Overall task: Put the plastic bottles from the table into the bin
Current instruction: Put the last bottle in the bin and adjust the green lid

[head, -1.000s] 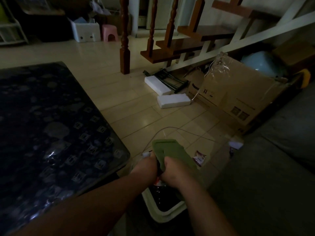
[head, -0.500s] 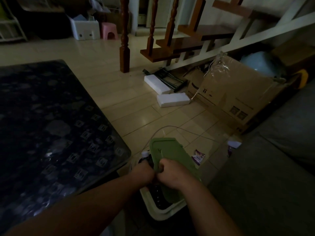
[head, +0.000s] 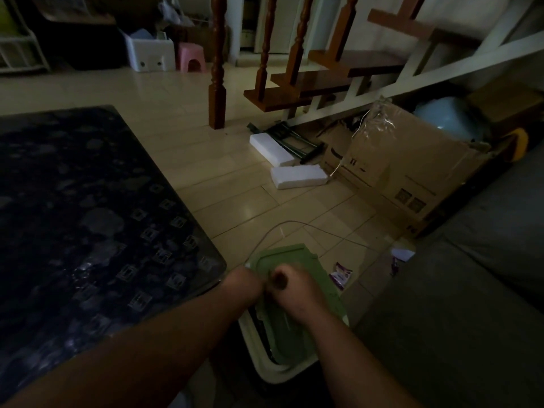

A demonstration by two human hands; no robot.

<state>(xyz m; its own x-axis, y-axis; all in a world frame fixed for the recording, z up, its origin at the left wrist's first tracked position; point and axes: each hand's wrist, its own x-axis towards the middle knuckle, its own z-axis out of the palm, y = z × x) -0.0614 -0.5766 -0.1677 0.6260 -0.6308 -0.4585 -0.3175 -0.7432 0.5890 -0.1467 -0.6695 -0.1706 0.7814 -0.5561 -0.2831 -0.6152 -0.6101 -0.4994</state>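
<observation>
A cream-rimmed bin (head: 282, 375) stands on the floor between the table and a grey sofa. Its green lid (head: 294, 331) lies tilted over most of the opening, leaving a dark gap along the left side. My left hand (head: 243, 287) is closed at the lid's left edge, and a small white bit like a plastic bottle's cap (head: 246, 264) shows just beyond it; the rest of the bottle is hidden. My right hand (head: 297, 290) is a fist gripping the lid's upper part. The dark patterned table (head: 88, 225) shows no bottles.
A grey sofa (head: 471, 290) flanks the bin on the right. A thin white cable (head: 294, 222) loops over the floor beyond the bin, with a small purple wrapper (head: 340, 276) beside it. Cardboard boxes (head: 406, 172), foam blocks (head: 297, 176) and a staircase lie further back.
The green lid has come down from a raised tilt to lie over more of the bin. Both hands moved closer together, and less of the white cap shows.
</observation>
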